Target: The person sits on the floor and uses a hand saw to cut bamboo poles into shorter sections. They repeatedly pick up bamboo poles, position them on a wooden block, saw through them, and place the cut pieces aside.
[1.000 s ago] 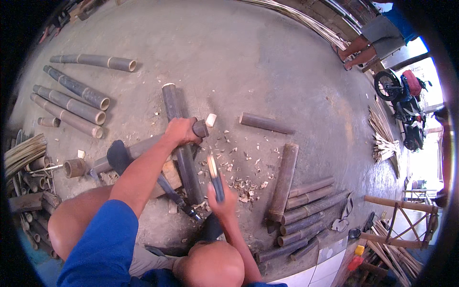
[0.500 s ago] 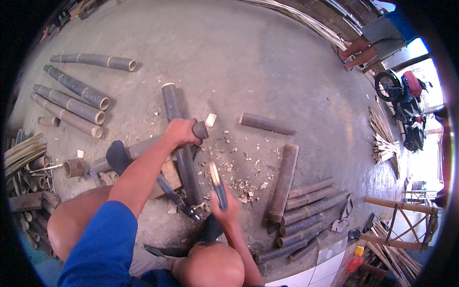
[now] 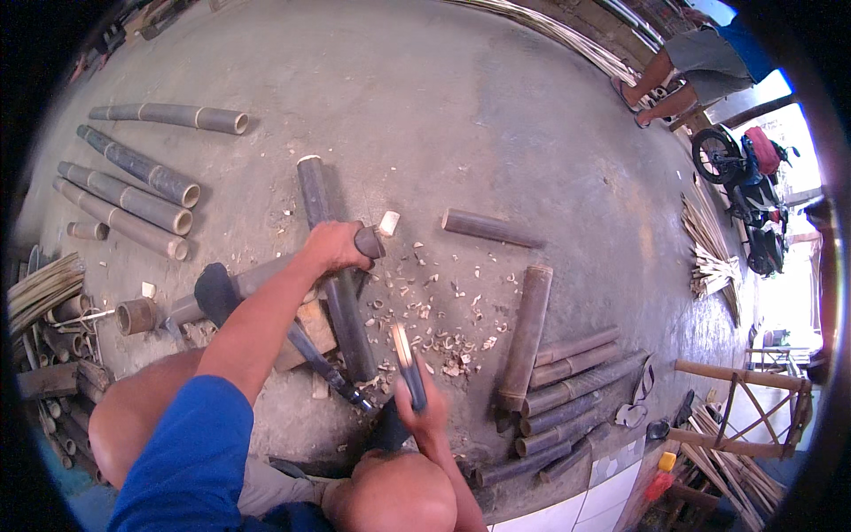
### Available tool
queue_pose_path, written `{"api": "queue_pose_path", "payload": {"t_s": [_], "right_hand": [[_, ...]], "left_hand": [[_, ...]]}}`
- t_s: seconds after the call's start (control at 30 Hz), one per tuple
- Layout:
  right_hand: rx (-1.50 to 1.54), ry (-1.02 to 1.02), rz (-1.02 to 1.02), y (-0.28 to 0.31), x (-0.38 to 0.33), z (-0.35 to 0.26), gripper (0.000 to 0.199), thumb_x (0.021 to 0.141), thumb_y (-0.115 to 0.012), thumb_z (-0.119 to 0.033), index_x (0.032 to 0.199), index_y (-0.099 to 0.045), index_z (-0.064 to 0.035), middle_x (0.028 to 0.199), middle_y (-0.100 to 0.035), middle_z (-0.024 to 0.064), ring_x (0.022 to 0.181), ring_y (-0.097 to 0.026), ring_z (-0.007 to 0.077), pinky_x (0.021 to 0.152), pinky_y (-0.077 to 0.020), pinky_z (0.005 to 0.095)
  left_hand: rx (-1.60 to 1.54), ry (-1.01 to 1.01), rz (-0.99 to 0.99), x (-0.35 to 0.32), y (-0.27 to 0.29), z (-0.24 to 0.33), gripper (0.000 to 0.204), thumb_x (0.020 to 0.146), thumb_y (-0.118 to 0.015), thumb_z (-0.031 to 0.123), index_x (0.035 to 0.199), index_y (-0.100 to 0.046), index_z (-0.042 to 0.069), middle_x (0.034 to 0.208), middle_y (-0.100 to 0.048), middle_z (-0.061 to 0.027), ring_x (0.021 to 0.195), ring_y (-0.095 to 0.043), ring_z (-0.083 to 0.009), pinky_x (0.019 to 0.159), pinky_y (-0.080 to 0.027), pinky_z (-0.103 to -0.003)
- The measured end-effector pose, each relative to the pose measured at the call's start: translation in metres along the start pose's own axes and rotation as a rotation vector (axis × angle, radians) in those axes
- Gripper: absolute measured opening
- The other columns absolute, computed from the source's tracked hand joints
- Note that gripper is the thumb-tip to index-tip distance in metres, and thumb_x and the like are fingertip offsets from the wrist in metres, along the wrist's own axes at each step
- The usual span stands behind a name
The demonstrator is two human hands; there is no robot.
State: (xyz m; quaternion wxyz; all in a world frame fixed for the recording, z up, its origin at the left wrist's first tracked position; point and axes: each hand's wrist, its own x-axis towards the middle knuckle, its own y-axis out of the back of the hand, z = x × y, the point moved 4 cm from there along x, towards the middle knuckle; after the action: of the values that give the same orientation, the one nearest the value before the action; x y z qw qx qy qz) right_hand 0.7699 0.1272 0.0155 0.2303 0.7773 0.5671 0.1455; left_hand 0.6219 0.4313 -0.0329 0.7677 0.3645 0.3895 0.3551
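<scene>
My left hand (image 3: pixel 335 248) is closed round a dark bamboo tube (image 3: pixel 241 280) near its right end, above a second bamboo pole (image 3: pixel 347 328) that runs crosswise beneath it. A pale cut piece (image 3: pixel 388 222) is just beyond the tube's end. Lower and to the right, my right hand (image 3: pixel 424 404) is closed on a narrow tool (image 3: pixel 405 356), dark near the fist and pale toward its tip; its exact kind I cannot make out. The tool is apart from the held tube. A wooden block (image 3: pixel 312 330) shows partly behind the poles, beside a long dark object (image 3: pixel 321 359) with a shiny end.
Pale chips (image 3: pixel 452 344) litter the floor right of the poles. Bamboo lengths lie far left (image 3: pixel 133 191), at the right (image 3: pixel 527 332) and stacked lower right (image 3: pixel 576 386). A short bamboo ring (image 3: pixel 137 316) stands left. Another person (image 3: pixel 700 66) and a motorcycle (image 3: pixel 745 191) are far right.
My right hand and its tool have shifted slightly downward, the tool's tip now lower and farther from the held tube. My left hand keeps its grip on the tube.
</scene>
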Motion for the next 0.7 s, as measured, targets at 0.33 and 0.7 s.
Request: {"api": "queue_pose_path", "payload": {"t_s": [0.33,0.7], "right_hand": [[0.032,0.103,0.029,0.006,-0.006,0.01,0.062,0.09,-0.068,-0.033,0.142,-0.053,-0.002,0.085,-0.072,0.0216,0.071,-0.073,0.0364,0.065,-0.0566,0.0428],[0.066,-0.037,0.014,-0.045,0.087,0.006,0.055,0.089,-0.069,-0.03,0.135,-0.059,-0.001,0.071,-0.066,0.0202,0.061,-0.07,0.0302,0.057,-0.0538,0.0399]], "left_hand": [[-0.037,0.036,-0.038,0.001,0.002,-0.001,0.062,0.055,-0.081,0.041,0.107,-0.07,0.009,0.099,-0.073,-0.0209,0.096,-0.069,-0.0404,0.086,-0.054,-0.048],[-0.017,0.087,-0.041,0.001,0.011,-0.001,0.065,0.056,-0.083,0.043,0.11,-0.07,0.01,0.1,-0.073,-0.0202,0.096,-0.07,-0.0388,0.086,-0.055,-0.048]]}}
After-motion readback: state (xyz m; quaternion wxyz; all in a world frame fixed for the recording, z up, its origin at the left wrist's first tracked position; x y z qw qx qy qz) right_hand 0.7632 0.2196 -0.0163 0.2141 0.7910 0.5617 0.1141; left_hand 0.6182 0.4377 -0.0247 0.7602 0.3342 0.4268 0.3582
